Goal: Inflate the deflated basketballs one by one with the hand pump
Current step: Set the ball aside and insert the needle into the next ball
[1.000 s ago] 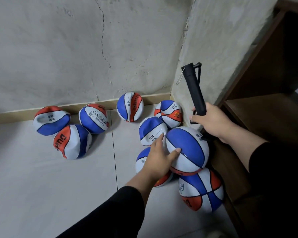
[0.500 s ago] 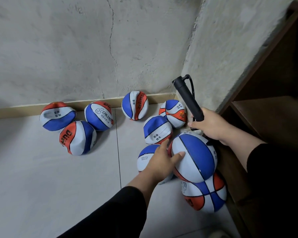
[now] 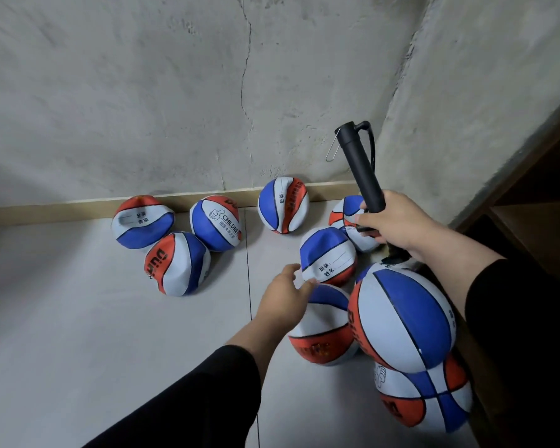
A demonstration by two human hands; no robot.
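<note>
My right hand [image 3: 393, 223] grips the black hand pump [image 3: 362, 171], which points up toward the wall corner. Below that hand sits a round, full blue, white and orange basketball [image 3: 401, 318], stacked on another full ball [image 3: 424, 396]. My left hand [image 3: 285, 297] reaches out with relaxed fingers, its fingertips at the edge of a dented, deflated ball [image 3: 327, 255]. A partly hidden ball [image 3: 324, 331] lies just under that hand. Whether the fingertips touch the deflated ball is unclear.
Several more deflated balls lie along the skirting: one at far left [image 3: 143, 221], one in front of it [image 3: 177, 263], a "CHILDREN" ball [image 3: 215, 223], one at the wall [image 3: 283, 205], one behind the pump [image 3: 349, 218]. A dark wooden shelf [image 3: 537, 227] stands at right.
My left hand has come off the full ball and moved left and forward toward the deflated ball. The full ball has settled lower right. The pump has tipped more upright.
</note>
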